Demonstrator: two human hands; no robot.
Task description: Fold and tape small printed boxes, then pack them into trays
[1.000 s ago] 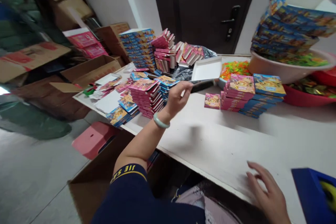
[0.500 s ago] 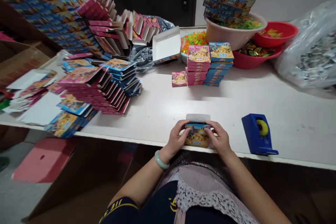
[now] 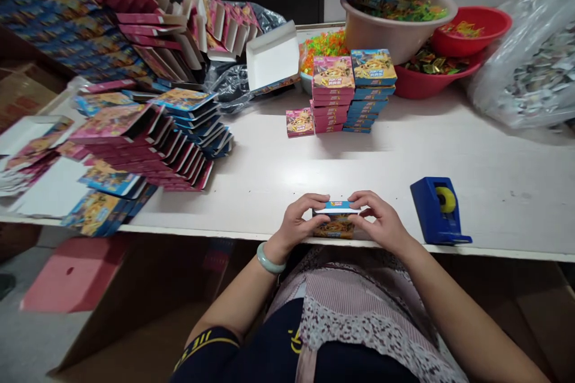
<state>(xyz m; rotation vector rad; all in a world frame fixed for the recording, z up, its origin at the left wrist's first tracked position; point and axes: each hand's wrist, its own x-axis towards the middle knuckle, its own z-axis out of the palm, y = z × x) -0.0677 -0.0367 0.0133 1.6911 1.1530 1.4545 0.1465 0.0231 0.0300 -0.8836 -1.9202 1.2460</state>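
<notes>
A small blue and yellow printed cardboard box is between my two hands at the table's front edge. My left hand grips its left side, thumb on the near face and fingers along the top. My right hand holds the right side in the same way. The box's flap is folded over at the top, its blue outer face showing with a white edge. To the right stands a blue tape dispenser with a yellow roll of tape. Farther back are stacked pink boxes and blue boxes.
Pink and blue open box sleeves are piled at the left. Behind lie an open white-lined box, a large pale basin, red bowls and a clear plastic bag. The table's front edge runs close to my body.
The flap that stood up open and pale is now folded over the box's top, with my fingers on it. The camera view has shifted, and the scene sits a little higher.
</notes>
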